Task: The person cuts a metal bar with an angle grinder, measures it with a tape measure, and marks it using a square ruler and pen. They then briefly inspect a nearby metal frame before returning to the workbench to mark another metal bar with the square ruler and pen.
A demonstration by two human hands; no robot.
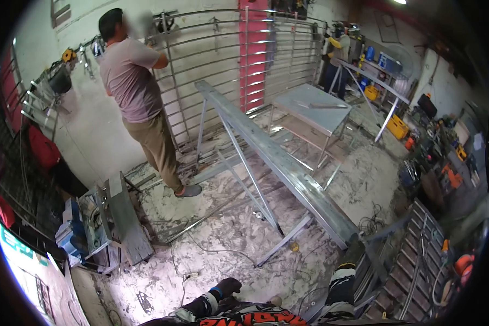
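Observation:
My left hand [229, 286], in a dark glove with a blue band at the wrist, hangs low over the dusty floor. Its fingers look curled in, with nothing visible in them. My right hand [355, 251], also dark-gloved, is at the near end of a long galvanized metal beam [280, 163]. It seems to touch the beam's end, but its fingers blend into the dark background. Slanted metal legs [247, 168] hold the beam up as a trestle.
A person [133, 92] stands at left by a tall barred metal frame [212, 65]; another person [338, 54] is at the far end. Beyond the beam stands a metal table [309, 106]. A slatted metal panel [413, 261] lies right; cables [217, 250] cross the floor.

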